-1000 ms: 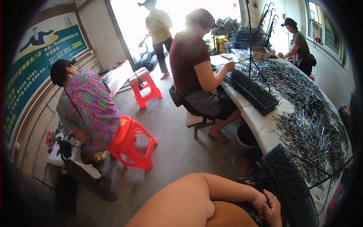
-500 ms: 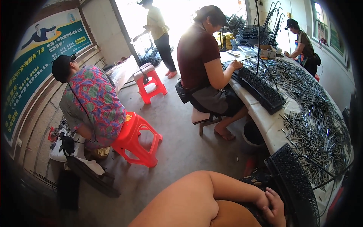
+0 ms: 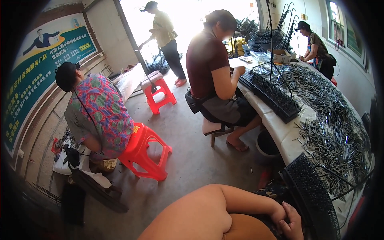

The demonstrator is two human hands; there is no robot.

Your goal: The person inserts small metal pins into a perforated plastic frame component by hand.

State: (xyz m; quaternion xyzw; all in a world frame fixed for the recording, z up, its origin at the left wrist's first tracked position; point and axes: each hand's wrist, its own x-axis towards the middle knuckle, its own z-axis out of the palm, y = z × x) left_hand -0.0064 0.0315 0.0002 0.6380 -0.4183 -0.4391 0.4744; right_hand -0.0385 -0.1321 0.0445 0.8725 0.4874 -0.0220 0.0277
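My left forearm crosses my lap, and my left hand (image 3: 277, 216) is mostly hidden beneath my right hand. The fingers of my right hand (image 3: 294, 223) are folded over it near the wrist. Both hands lie low at the right, over dark patterned cloth. Just right of them, a long black rack (image 3: 306, 180) packed with rows of small dark upright pieces leans at the table edge. Neither hand touches it. Beyond it, loose thin metal rods (image 3: 336, 140) are heaped on the pale-covered table (image 3: 276, 120).
A co-worker in maroon (image 3: 208, 64) sits at the table beside another black rack (image 3: 272, 96). A dark bucket (image 3: 267, 142) stands below the table edge. Left are a person in a floral top (image 3: 104, 112) and a red stool (image 3: 146, 150). Thin dark rods rise from the table.
My clasped hands stay in place while the view shifts slightly. The maroon-clad co-worker's hands have drawn back from the far rack toward the body. The striped-top person's head has turned.
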